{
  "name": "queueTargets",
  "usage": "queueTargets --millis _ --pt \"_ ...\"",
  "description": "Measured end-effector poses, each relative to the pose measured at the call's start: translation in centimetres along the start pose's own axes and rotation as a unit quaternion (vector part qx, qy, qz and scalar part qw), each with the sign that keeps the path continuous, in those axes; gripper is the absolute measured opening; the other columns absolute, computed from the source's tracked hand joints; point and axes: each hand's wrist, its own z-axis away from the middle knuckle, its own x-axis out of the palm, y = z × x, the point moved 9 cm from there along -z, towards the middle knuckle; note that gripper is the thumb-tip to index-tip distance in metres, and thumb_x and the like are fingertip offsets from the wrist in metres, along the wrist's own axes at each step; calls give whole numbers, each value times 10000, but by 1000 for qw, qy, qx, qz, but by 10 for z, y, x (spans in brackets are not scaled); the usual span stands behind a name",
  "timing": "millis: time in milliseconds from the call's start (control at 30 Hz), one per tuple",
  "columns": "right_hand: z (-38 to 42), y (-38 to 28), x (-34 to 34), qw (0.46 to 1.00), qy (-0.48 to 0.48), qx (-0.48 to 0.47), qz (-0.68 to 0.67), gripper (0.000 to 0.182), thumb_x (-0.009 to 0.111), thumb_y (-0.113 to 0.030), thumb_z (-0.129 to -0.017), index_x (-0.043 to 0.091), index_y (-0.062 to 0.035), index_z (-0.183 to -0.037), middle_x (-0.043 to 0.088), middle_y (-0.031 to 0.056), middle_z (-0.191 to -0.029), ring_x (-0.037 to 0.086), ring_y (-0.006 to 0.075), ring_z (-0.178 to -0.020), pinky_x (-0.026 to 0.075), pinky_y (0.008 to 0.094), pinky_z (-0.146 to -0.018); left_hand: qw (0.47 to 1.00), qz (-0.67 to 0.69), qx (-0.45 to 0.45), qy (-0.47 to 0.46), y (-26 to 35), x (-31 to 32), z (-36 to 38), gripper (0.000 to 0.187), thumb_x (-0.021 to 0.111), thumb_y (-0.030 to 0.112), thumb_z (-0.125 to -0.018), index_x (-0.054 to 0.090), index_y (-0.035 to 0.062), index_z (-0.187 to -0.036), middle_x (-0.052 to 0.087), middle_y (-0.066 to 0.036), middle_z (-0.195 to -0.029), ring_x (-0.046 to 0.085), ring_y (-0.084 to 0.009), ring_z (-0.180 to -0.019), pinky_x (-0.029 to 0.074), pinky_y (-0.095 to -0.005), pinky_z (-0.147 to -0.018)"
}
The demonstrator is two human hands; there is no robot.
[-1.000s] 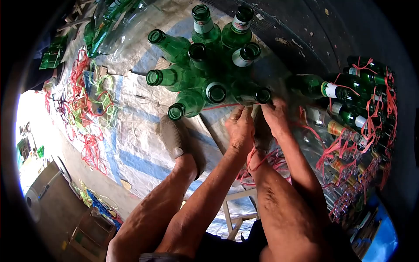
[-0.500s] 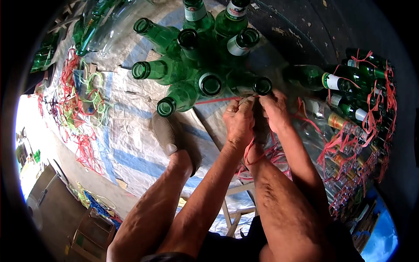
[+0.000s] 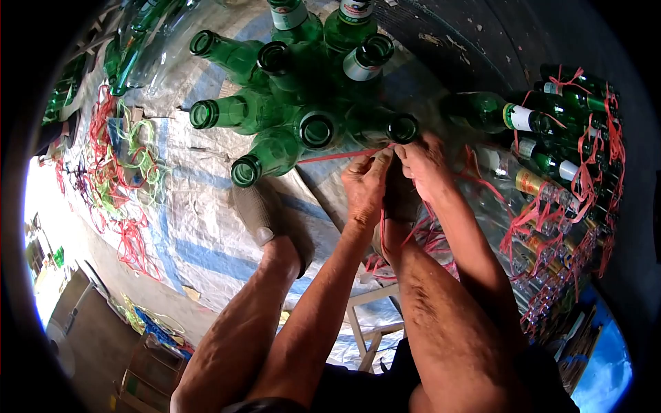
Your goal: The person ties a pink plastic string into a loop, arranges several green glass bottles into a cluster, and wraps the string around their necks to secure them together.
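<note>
Several green glass bottles [image 3: 275, 153] stand packed together in front of me, necks up and some leaning outward. A red plastic string [image 3: 337, 156] runs taut along the near side of this cluster. My left hand [image 3: 365, 182] pinches the string with thumb and fingers. Close beside it, my right hand [image 3: 425, 168] has its fingers closed at the string's end, just under the mouth of the nearest right bottle [image 3: 385, 125]. The exact crossing of the string between my fingers is too small to make out. More loose string hangs below my hands around my right foot.
At right lie stacked bottles [image 3: 527, 117] bound with red string. Tangled red and green string [image 3: 127, 162] lies on the left of the white and blue sheet [image 3: 206, 213]. My feet rest either side of a dark line. A wooden frame [image 3: 372, 330] sits between my legs.
My view has shifted slightly, so the bottles appear further left. My two hands remain at the string, with the left one a little further from the right.
</note>
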Motion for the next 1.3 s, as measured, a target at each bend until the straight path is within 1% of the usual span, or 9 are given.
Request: queueTargets --millis 200,400,500,600,700,733,967,1100,1300 --pt "-11 10 -1 1000 -4 15 17 145 611 -204 -867 570 -81 -801 501 -12 -685 387 90 -555 280 264 -467 1000 -11 25 -14 -2 -1 -7 219 730 104 -953 739 -7 -1142 744 -56 -1080 653 -108 -1000 498 -229 -896" --pt "-13 -7 5 994 -7 -77 75 145 531 -116 -889 588 -12 -807 579 79 -677 536 184 -634 454 353 -630 998 -33 55 -20 -3 -5 -19 189 729 69 -949 745 -19 -1116 748 -49 -1046 665 -93 -947 509 -220 -864" --pt "-9 -16 12 990 -24 -102 94 110 578 -174 -875 565 -101 -794 488 -20 -671 392 85 -541 268 246 -467 994 -41 90 -40 6 1 -15 209 743 104 -949 742 -19 -1119 739 -32 -1027 637 -83 -910 494 -217 -848" --pt "-13 -23 17 950 -61 -219 214 44 594 -7 -802 589 -29 -839 591 72 -787 542 186 -658 431 322 -590 993 -52 102 -36 10 2 -15 245 759 153 -945 738 -20 -1117 730 -24 -1006 617 -80 -894 484 -223 -840" --pt "-13 -35 20 940 -42 -290 174 179 506 -92 -918 609 -1 -803 627 94 -663 609 173 -628 496 332 -611 994 -65 86 -18 5 -1 -17 253 751 157 -953 734 -21 -1132 730 -37 -1025 615 -85 -917 479 -227 -861" --pt "-12 -39 21 931 -31 -316 181 181 504 -94 -919 609 -1 -805 629 92 -665 610 174 -627 494 330 -609 992 -79 97 -16 7 1 -18 297 751 216 -956 732 -27 -1126 714 -19 -933 598 -74 -791 481 -222 -730" --pt "-27 -19 7 994 -32 -27 97 158 502 -127 -929 590 -12 -863 602 97 -663 579 167 -569 454 317 -516 996 -7 -90 7 -10 5 -13 272 697 240 -967 559 148 -751 381 100 -611 294 -38 -478 204 -251 -438" --pt "-22 -24 10 984 -78 -34 -157 170 541 -242 -993 616 -89 -1002 587 25 -717 438 98 -507 395 278 -493 986 60 -154 -27 -18 5 -14 341 686 224 -954 454 193 -706 336 100 -597 267 -47 -466 182 -253 -439" --pt "-22 -17 -2 980 -49 -26 -194 246 502 -267 -1010 623 -58 -1053 616 49 -737 484 125 -534 462 317 -509 972 115 -204 -34 -34 0 -21 303 669 187 -930 455 177 -716 369 79 -607 280 -69 -460 188 -261 -441"
